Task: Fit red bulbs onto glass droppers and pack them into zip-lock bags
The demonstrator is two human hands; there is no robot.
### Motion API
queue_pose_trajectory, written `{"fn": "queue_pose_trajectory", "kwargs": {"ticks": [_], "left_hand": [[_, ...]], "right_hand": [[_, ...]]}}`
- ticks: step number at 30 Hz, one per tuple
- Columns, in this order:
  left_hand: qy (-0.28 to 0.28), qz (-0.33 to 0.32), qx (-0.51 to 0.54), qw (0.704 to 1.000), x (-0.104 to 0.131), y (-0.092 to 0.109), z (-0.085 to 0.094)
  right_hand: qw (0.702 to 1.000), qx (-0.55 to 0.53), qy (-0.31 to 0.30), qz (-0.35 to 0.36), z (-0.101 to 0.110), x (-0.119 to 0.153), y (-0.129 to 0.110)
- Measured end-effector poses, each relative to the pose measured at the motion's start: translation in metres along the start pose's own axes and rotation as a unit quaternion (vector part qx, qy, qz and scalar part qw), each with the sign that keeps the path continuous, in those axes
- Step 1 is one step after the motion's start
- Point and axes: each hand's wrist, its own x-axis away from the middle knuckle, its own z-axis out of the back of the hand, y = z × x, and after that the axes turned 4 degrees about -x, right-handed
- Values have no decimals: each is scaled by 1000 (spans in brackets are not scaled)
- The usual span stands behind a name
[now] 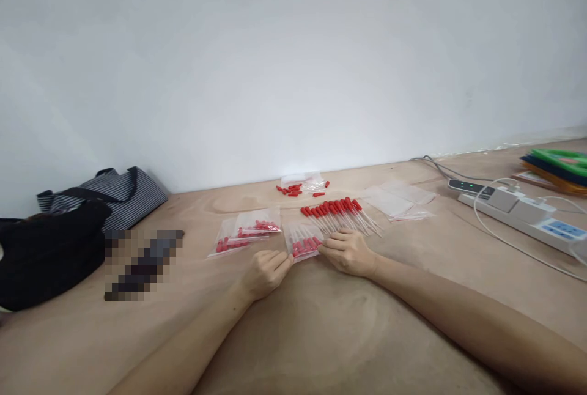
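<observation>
A clear plastic bag (304, 241) with several red-ended droppers inside lies between my hands. My left hand (268, 271) is closed, its fingertips pinching the bag's lower left corner. At the bag's right edge, my right hand (347, 252) is closed too, with the edge at its fingertips. Behind my right hand, a row of loose droppers with red bulbs (337, 206) and pale stems fans out on the table. Filled bags (247, 231) overlap to the left. Loose red bulbs (293, 189) lie farther back, partly by a clear bag (312, 181).
Flat, clear bags (398, 199) lie at the right of the droppers. A white power strip (527, 217) with cables and stacked colored items (557, 169) are at far right. A striped bag (137, 199), black cloth (59, 254) and a pixelated dark object (147, 263) occupy the left.
</observation>
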Motion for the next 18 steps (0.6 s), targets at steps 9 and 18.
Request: {"fn": "queue_pose_trajectory", "kwargs": {"ticks": [9,18], "left_hand": [[13,3,10,1000,-2,-1,3],[46,26,77,996,-14,7,2]], "right_hand": [[1000,22,11,-9,1,-4,-3],[999,-13,18,-25,0,-8,-9]]}}
